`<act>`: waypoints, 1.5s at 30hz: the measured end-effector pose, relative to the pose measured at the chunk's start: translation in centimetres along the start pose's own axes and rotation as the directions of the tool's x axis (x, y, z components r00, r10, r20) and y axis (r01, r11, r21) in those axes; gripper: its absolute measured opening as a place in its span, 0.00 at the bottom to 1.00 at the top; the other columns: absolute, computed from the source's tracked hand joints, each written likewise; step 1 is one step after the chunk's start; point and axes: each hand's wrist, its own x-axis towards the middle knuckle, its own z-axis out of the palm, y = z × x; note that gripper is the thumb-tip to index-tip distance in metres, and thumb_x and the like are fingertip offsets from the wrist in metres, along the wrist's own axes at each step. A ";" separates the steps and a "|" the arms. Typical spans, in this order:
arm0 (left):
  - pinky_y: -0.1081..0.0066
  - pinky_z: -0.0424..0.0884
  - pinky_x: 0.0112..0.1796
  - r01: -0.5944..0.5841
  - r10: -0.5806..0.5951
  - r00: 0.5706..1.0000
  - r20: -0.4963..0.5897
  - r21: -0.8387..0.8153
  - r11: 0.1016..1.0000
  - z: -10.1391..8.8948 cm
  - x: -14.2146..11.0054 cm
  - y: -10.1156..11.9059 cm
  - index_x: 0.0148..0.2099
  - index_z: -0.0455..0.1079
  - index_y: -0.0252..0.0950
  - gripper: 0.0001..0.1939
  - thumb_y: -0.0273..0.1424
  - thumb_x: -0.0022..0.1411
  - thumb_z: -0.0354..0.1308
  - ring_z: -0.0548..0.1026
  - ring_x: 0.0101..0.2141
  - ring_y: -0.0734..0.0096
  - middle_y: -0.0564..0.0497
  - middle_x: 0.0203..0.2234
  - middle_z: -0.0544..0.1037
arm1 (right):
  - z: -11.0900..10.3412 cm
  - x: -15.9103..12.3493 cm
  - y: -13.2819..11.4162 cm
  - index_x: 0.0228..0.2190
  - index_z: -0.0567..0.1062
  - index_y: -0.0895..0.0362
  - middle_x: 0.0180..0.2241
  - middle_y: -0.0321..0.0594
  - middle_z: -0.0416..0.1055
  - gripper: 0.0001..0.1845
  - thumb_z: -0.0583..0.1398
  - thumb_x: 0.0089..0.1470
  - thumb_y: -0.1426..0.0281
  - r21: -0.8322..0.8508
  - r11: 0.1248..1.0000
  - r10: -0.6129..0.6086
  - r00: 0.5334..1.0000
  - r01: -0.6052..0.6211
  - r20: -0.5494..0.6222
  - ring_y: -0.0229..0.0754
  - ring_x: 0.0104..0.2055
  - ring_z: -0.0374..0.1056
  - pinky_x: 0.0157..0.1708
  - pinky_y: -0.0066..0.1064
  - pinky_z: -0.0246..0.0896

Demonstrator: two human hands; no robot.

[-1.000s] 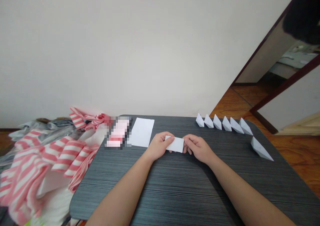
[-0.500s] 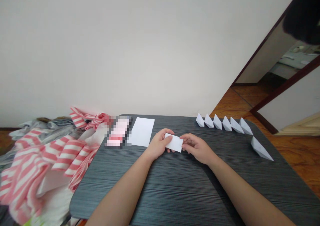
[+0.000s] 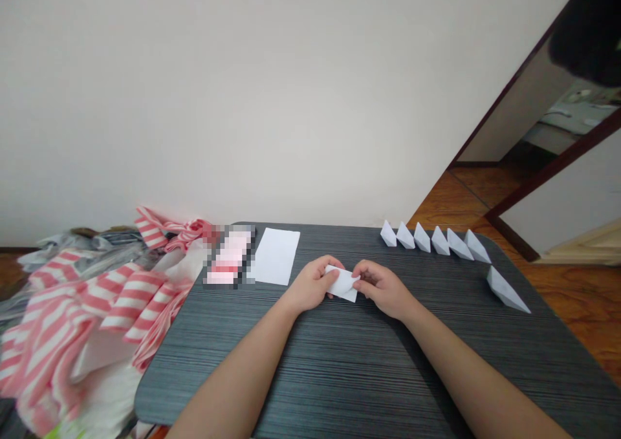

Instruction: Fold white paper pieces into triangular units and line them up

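Above the dark grey table, my left hand (image 3: 313, 284) and my right hand (image 3: 381, 289) pinch a small piece of white paper (image 3: 343, 282) from either side. The paper is bent or folded, and my fingers hide part of it. To the left of my hands lies a flat white paper sheet (image 3: 276, 256). A row of several folded white paper shapes (image 3: 431, 238) stands along the far right of the table. One larger folded paper shape (image 3: 505, 290) lies nearer, apart from the row.
The dark grey striated table (image 3: 310, 374) has rounded corners. A pixelated pink item (image 3: 230, 256) lies at its far edge. Pink-and-white striped cloth (image 3: 130, 297) is heaped past the left edge. A wall stands behind; wooden floor and a doorway (image 3: 514, 116) are at right.
The small paper has gone from a flat rectangle to a bent, creased shape. My fingers have closed in around it, and my hands have moved nearer each other.
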 end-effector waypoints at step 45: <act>0.78 0.62 0.19 0.016 -0.011 0.999 -0.049 0.091 0.996 0.4 -0.3 0.2 0.42 0.65 0.35 0.13 0.38 0.59 0.51 0.69 0.19 0.77 0.52 0.23 0.71 | -0.2 0.1 -0.2 0.29 0.71 0.58 0.20 0.35 0.71 0.14 0.52 0.56 0.62 -0.054 0.990 0.127 0.990 -0.130 -0.058 0.35 0.17 0.66 0.19 0.24 0.59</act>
